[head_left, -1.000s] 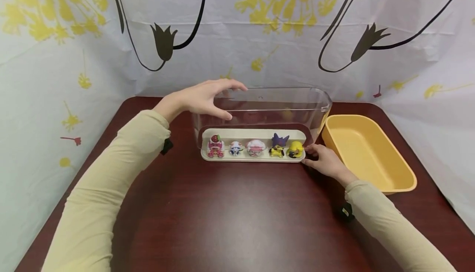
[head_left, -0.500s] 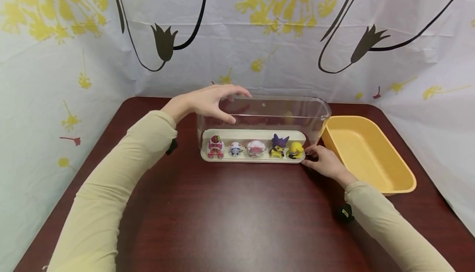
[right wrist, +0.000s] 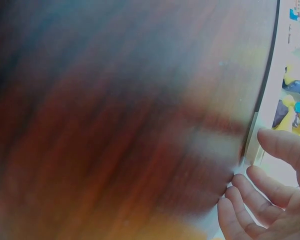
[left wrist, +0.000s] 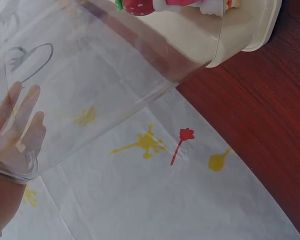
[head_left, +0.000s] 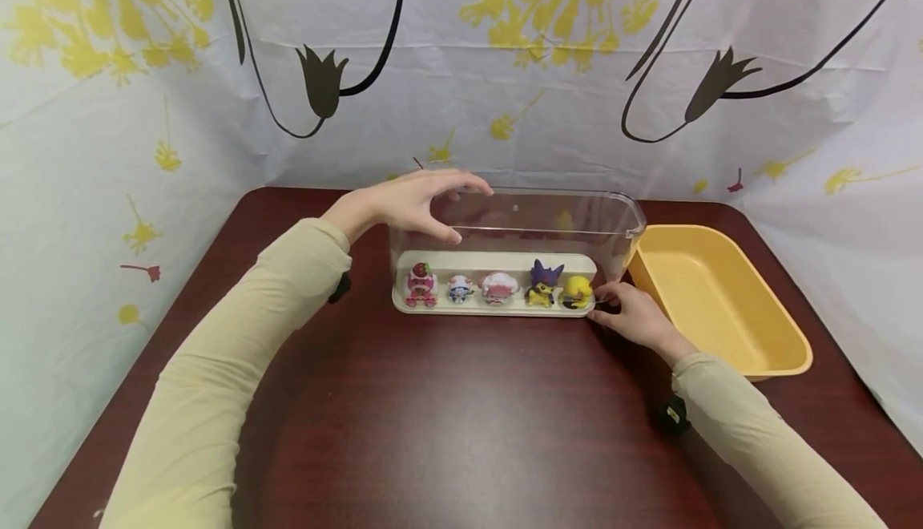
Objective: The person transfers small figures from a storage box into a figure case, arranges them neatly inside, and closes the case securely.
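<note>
My left hand (head_left: 407, 199) spans the top left end of a clear plastic display cover (head_left: 537, 230), thumb in front and fingers behind. In the left wrist view, the fingers (left wrist: 26, 112) show through the plastic. Below is a long white base (head_left: 493, 312) bearing a row of small toy figurines, among them a pink one with a strawberry top (head_left: 421, 287), a purple-eared yellow one (head_left: 543, 284) and a round yellow one (head_left: 577, 292). My right hand (head_left: 636, 316) pinches the base's right end. The cover's bottom edge is hard to make out.
A yellow plastic tub (head_left: 805, 350) stands at the right, close to the cover's right end. The dark red-brown table (head_left: 461, 417) has rounded back corners. White patterned cloth (head_left: 404, 112) hangs behind and at both sides.
The clear cover has come down around the figurines and shifted slightly right. My left hand has moved down and right with it. The right hand stays at the base's end.
</note>
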### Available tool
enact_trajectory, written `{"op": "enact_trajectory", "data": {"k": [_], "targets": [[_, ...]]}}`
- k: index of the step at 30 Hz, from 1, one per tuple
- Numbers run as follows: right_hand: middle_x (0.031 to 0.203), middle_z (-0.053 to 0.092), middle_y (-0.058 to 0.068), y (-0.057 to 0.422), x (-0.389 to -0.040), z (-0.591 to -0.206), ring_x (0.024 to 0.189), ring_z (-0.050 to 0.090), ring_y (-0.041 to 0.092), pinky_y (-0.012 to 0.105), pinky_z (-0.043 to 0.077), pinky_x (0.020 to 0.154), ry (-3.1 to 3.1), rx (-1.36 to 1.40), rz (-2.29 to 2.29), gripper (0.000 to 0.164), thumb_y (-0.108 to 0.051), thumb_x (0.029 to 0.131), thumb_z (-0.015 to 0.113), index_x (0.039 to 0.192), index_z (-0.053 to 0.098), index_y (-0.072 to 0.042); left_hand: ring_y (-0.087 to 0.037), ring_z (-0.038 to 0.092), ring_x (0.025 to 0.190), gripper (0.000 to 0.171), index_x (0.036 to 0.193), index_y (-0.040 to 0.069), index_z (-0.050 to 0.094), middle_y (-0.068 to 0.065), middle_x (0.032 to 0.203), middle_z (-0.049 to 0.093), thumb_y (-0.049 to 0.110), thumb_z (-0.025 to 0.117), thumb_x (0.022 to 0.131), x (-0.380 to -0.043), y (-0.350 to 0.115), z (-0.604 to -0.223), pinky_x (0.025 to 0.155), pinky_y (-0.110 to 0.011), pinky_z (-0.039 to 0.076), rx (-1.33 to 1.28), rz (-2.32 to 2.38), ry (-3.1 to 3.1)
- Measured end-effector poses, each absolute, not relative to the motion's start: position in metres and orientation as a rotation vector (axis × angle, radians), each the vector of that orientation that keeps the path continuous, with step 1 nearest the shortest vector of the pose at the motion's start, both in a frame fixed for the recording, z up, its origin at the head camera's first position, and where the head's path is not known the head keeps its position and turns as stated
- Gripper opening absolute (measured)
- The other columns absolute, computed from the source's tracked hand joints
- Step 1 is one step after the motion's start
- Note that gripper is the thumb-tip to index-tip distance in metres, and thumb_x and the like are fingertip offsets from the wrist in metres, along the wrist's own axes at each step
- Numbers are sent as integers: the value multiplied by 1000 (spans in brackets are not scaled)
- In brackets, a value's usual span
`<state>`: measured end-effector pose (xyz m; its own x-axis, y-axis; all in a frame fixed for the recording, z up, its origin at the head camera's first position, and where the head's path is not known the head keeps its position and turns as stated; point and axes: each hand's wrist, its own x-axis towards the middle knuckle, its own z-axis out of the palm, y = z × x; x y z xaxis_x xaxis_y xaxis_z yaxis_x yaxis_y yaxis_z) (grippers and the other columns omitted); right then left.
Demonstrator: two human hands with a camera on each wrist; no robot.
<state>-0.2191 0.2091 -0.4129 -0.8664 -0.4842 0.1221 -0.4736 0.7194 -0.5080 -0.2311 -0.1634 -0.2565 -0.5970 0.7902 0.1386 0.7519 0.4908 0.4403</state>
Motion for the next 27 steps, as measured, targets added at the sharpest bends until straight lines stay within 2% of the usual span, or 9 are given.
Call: {"op": "enact_trajectory", "data": {"k": [4, 11, 16, 23, 27], "targets": [[91, 59, 15, 210, -218, -413, 82, 56, 28, 43, 41, 74, 2893, -810, -853, 31, -11, 75, 69, 100, 59, 5, -14, 43, 105, 66, 129, 13, 40, 4, 129, 40, 33, 70, 73, -232, -162, -256, 90, -32, 30, 1364, 713, 2633], [90, 59, 17, 211, -218, -413, 83, 55, 30, 44, 41, 75, 2898, -812, -831, 29, -13, 76, 68, 97, 58, 5, -11, 36, 115, 66, 130, 20, 38, 5, 131, 37, 39, 68, 74, -231, -166, -257, 93, -33, 27, 1315, 668, 2677], [86, 58, 17, 211, -218, -413, 80, 56, 31, 44, 42, 73, 2911, -818, -814, 24, -13, 76, 68, 91, 59, 3, -12, 37, 115, 67, 130, 21, 39, 4, 131, 37, 39, 69, 72, -232, -168, -261, 92, -32, 28, 1286, 652, 2695], [85, 58, 15, 210, -220, -414, 80, 55, 30, 43, 42, 73, 2915, -832, -814, 26, -14, 76, 68, 92, 58, 3, -10, 35, 115, 65, 130, 20, 39, 4, 128, 39, 34, 69, 74, -236, -166, -272, 91, -29, 29, 1316, 676, 2658], [86, 57, 16, 211, -221, -414, 81, 55, 30, 43, 41, 74, 2910, -818, -816, 25, -13, 76, 68, 93, 58, 3, -10, 38, 110, 67, 131, 21, 38, 3, 127, 39, 40, 67, 74, -236, -165, -279, 88, -30, 31, 1296, 672, 2649]]}}
